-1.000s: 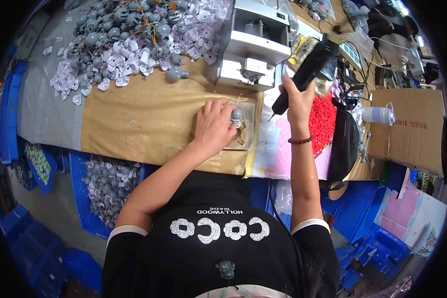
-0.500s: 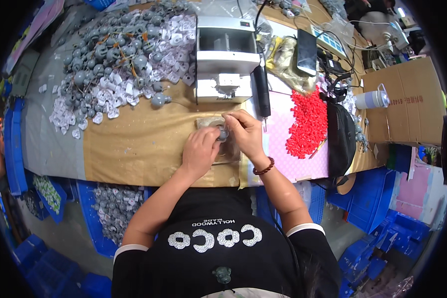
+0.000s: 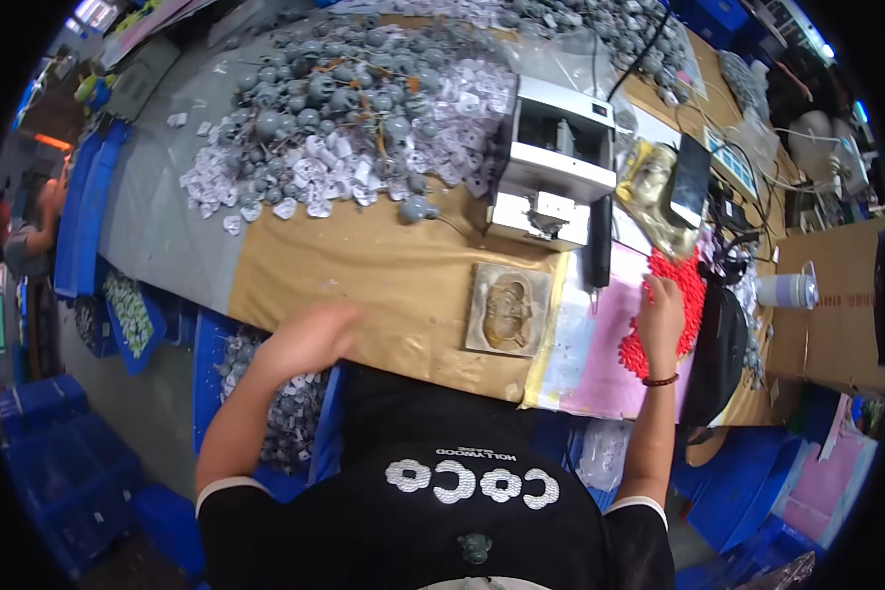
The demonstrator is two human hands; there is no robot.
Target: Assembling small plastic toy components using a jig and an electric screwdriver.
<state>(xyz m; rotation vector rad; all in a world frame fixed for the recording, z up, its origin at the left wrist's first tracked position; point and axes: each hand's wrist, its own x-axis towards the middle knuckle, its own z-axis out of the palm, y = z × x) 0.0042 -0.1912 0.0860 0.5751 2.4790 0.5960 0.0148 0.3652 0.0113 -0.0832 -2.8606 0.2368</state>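
In the head view, the right hand [image 3: 662,313] is over the red pieces [image 3: 693,300], a heap of small bits on the right of the tabletop [image 3: 383,275], just left of a black bag [image 3: 723,344]. Its fingers are curled downward, but whether a piece is pinched between them I cannot tell. Each bit looks light, stiff and slick, probably hard plastic, so it would likely skid under a flat press; a fingertip pinch on one loose piece at the heap's edge should suit best (small things like these tend to scatter).

The left hand [image 3: 324,334] is blurred at the near edge, close to the blue bin [image 3: 206,383] of grey parts [image 3: 295,413]; its grip cannot be told. Between the hands lies a hollowed block [image 3: 507,309], flat and untouched. It looks rigid and rather heavy, best held by opposite outer sides.
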